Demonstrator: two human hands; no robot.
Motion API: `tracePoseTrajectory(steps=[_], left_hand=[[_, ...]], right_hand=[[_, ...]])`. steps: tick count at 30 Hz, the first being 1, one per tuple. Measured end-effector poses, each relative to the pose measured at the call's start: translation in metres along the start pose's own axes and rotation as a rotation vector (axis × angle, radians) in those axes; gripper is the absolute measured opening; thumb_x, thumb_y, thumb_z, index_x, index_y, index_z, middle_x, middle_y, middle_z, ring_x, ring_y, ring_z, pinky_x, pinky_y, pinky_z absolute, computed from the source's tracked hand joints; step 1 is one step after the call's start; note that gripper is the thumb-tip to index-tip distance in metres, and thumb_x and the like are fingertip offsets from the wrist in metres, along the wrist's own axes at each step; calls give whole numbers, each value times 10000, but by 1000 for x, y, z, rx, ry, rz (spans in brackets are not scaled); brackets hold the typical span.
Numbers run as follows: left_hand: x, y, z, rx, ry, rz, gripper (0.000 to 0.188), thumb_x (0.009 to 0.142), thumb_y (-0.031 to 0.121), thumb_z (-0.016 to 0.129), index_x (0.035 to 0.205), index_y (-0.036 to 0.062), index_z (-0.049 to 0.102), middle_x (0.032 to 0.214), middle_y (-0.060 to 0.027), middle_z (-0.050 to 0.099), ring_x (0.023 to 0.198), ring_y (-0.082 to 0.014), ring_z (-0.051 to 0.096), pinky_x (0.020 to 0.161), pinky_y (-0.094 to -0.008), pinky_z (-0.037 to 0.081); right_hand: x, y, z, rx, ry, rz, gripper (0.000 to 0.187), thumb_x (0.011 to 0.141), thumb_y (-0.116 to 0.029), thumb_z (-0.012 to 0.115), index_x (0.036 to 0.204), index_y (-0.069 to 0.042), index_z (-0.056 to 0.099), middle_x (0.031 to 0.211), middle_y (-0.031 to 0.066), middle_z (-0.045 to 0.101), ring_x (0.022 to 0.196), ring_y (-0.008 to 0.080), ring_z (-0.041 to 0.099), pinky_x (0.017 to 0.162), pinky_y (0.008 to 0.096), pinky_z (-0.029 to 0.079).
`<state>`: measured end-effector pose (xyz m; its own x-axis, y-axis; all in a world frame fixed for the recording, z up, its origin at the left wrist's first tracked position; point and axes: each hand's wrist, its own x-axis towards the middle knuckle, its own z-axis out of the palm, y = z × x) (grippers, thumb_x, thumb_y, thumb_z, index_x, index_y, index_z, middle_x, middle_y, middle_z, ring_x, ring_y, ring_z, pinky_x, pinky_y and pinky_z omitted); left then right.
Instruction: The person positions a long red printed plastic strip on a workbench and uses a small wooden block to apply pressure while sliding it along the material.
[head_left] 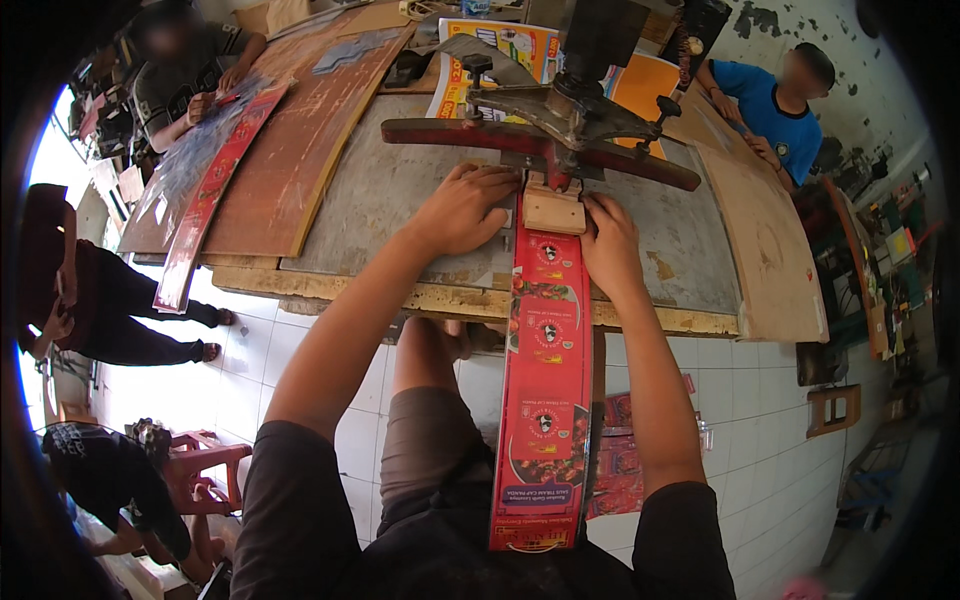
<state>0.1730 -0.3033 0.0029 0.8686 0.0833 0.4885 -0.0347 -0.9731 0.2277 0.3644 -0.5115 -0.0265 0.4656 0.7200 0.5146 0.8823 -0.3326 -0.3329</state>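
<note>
A long red printed strip [545, 400] runs from my lap up over the table edge to a pale wooden block [555, 213] under the press head [560, 130]. The block sits across the strip's far end, beneath the press's red crossbar. My left hand [465, 210] lies on the grey metal plate [400, 235], fingers stretched toward the block's left side and thumb apart. My right hand [612, 245] is at the block's right side, its fingers loosely bent and its thumb near the strip's edge. The block and press hide the strip's far end.
Brown boards [290, 150] and another red strip [220, 190] lie at the left. A person in blue [795, 130] works at the right; another person [190, 80] sits far left. Red printed pieces [615, 460] lie below the table, and a red stool [205, 465] stands lower left.
</note>
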Motion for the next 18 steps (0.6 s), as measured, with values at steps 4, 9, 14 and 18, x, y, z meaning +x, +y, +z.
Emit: tracePoseTrajectory(steps=[4, 9, 14, 18], left_hand=[[1, 0, 1, 16, -12, -1, 570, 941, 258, 495, 1415, -30, 620, 1505, -198, 605, 1446, -324, 511, 1235, -500, 321], [-2, 2, -2, 50, -7, -10, 633, 881, 207, 475, 1466, -12, 578, 1547, -189, 568, 1466, -345, 484, 1242, -530, 322], [-29, 25, -25, -6, 10, -63, 582, 886, 161, 518, 1442, 10, 599, 1513, -168, 597, 1438, -352, 511, 1226, -527, 342], [-76, 70, -37, -64, 92, -166, 499, 913, 165, 586, 1391, 31, 637, 1477, -146, 625, 1418, -335, 533, 1206, -523, 355]], right_hand=[[0, -1, -2, 4, -3, 2, 347, 1021, -135, 604, 1347, -46, 682, 1409, 118, 621, 1333, 345, 554, 1154, 509, 399], [2, -4, -8, 160, 61, 21, 291, 1025, -131, 611, 1290, -42, 691, 1320, 151, 669, 1251, 380, 608, 1103, 481, 463], [-2, -33, -37, 425, 79, -63, 187, 1016, -143, 666, 1149, -12, 662, 1299, 174, 674, 1138, 417, 668, 979, 453, 542], [-14, -45, -48, 367, 62, -149, 257, 976, -149, 739, 1163, -9, 630, 1313, 167, 653, 1163, 418, 662, 977, 451, 538]])
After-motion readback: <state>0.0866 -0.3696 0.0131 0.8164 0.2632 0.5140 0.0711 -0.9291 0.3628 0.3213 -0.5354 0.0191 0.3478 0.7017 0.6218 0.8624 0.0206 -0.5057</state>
